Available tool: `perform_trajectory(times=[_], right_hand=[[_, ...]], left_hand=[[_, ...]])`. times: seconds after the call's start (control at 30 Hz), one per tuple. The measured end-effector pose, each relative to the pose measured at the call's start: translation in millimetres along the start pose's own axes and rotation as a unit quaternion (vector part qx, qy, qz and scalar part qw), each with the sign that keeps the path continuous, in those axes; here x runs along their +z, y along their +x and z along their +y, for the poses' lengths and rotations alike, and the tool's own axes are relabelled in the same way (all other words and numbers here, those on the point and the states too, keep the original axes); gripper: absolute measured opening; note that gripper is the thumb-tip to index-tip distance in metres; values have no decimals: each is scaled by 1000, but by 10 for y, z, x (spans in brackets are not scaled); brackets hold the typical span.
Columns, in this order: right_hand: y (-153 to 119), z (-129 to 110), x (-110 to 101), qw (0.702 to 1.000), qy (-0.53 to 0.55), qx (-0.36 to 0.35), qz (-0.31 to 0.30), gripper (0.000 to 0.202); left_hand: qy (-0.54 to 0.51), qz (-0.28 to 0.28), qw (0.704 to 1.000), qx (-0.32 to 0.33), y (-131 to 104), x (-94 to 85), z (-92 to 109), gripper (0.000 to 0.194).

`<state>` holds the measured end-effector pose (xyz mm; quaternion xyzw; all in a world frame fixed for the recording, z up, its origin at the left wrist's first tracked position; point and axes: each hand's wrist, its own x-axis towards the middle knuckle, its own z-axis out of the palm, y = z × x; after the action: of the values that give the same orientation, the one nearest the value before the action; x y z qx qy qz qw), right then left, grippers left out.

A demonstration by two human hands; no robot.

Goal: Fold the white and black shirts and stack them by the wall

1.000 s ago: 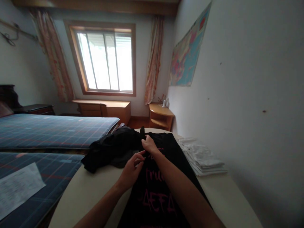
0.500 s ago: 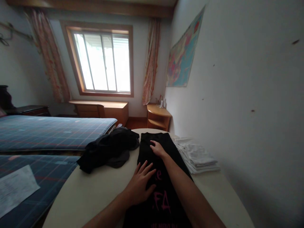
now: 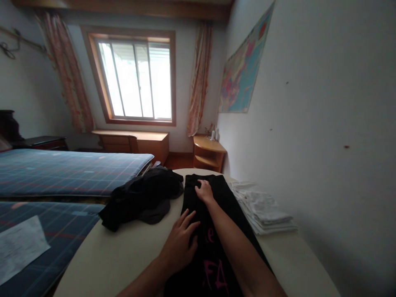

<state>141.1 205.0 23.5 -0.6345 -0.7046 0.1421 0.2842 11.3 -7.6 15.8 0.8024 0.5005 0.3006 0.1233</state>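
A black shirt (image 3: 213,255) with pink lettering lies flattened into a long strip on the round pale table (image 3: 123,251). My left hand (image 3: 181,239) rests by its left edge, fingers spread and partly over the cloth. Farther out, my right hand (image 3: 204,192) touches the shirt near its far end, fingers slightly bent and apart, gripping nothing I can see. My right forearm hides part of the fabric and print. To the left sits a crumpled heap of dark clothes (image 3: 145,198); on the right is a stack of folded white cloths (image 3: 262,210).
Blue plaid mattresses (image 3: 71,171) run along the left, with a sheet of paper (image 3: 23,247) on the nearer one. A white wall (image 3: 324,185) stands close on the right. A wooden corner shelf (image 3: 208,144) and a desk (image 3: 151,142) are beyond the table.
My right hand has moved slightly toward the far end of the shirt. My left hand has shifted a little toward me and left. The view has tilted slightly.
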Motion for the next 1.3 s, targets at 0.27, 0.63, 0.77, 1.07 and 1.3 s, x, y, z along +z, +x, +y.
perform_trajectory(times=[0.27,0.63,0.77,1.07,1.3], right_hand=[[245,-288,92,990,-104,-81,-50,47],[555,-330,344,981,-154,-94,-76,46],[632,-353,313,983,-154,-95,-42,45],[561,-215,219,973,-157,-143,-86,39],[280,-134,-217,983,-174,-42,-41,41]], left_hand=[[35,-77,996,-28,-19,0,-2,60],[38,-124,989,-66,15,-123,123,64],[34,-120,990,-65,3,-103,111,64],[48,-100,993,-43,-21,-42,35,66],[76,-49,996,-13,-7,-66,98,53]])
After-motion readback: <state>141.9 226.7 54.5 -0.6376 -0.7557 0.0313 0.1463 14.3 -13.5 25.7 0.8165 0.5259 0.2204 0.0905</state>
